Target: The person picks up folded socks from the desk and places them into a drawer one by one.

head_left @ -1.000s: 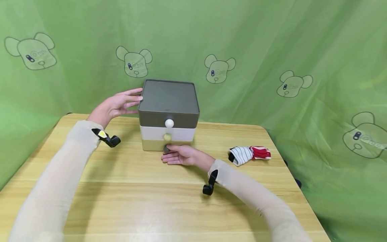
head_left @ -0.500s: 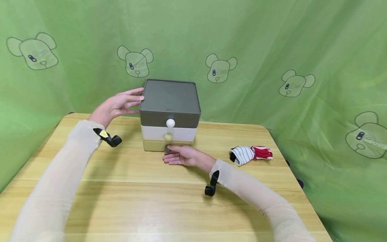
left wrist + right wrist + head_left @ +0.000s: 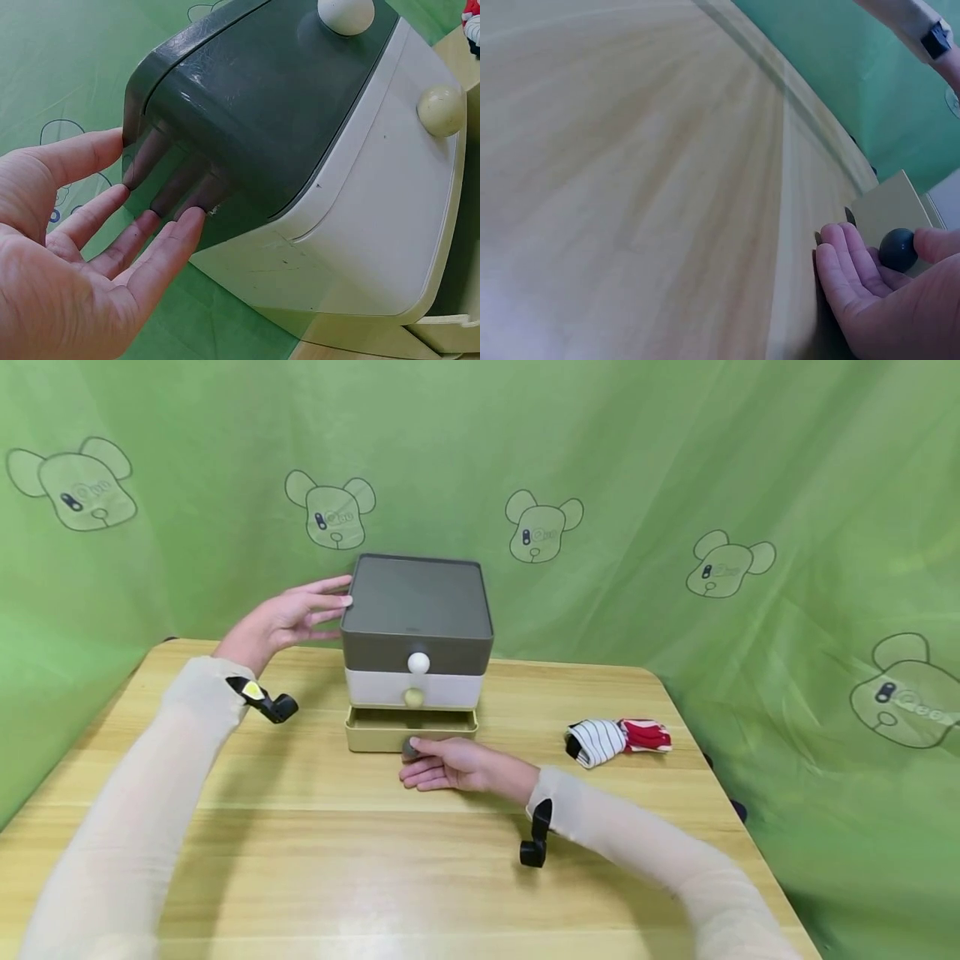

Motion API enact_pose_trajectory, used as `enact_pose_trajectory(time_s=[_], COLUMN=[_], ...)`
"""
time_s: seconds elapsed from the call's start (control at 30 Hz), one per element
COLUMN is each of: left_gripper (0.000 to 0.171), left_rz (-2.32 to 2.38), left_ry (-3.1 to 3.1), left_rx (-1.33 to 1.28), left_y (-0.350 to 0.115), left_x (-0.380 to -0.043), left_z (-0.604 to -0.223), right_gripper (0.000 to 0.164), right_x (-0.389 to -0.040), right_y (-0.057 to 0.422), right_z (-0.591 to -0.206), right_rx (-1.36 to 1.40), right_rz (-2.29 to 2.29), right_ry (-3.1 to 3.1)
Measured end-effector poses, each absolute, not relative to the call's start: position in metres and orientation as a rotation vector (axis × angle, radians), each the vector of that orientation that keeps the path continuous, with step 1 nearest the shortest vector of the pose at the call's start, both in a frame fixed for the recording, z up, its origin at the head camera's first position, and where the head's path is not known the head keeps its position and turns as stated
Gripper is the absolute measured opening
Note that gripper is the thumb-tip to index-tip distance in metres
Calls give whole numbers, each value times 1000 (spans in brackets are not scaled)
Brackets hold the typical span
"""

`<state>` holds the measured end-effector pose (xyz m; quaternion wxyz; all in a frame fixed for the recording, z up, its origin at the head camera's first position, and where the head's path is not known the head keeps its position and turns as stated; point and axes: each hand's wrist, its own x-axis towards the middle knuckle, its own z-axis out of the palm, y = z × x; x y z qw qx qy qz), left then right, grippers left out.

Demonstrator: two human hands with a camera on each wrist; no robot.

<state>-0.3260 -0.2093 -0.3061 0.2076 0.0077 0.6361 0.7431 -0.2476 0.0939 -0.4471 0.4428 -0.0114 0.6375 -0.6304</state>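
Note:
A three-tier drawer box (image 3: 420, 597) stands at the back of the table, dark grey on top, white in the middle, beige below. Its bottom drawer (image 3: 367, 741) is partly pulled out, and the part of its inside that shows holds nothing. Between thumb and fingers my right hand (image 3: 457, 763) pinches that drawer's dark round knob (image 3: 898, 250). My left hand (image 3: 288, 617) touches the box's left side with extended fingers; in the left wrist view the fingertips (image 3: 191, 217) meet the dark grey wall. A white knob (image 3: 418, 663) and a beige knob (image 3: 413, 697) mark the upper drawers, both closed.
On the wooden table (image 3: 337, 860), right of the box, lies a folded cloth bundle (image 3: 600, 742), striped black and white with a red patterned end (image 3: 645, 736). A green curtain (image 3: 637, 460) with bear-head prints hangs behind and to the right.
The bottom drawer has slid out toward me, its knob pinched by my right hand, which has come nearer along with it. My left hand has stayed against the box's side.

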Motion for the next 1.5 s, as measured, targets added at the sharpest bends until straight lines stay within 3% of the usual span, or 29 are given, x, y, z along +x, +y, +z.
enact_pose_trajectory(time_s=[0.8,1.5], left_gripper=[72,74], left_rz=[2016,2041], left_ry=[1828,1792], left_rx=[108,53], left_y=[-211,-211], left_x=[-324,-325], left_z=[-306,-307], right_gripper=[44,44], right_x=[-187,-162], right_y=[102,109], right_z=[-445,-446], right_rx=[-100,-91], right_rz=[-1554,-1536], right_ry=[1676,1656])
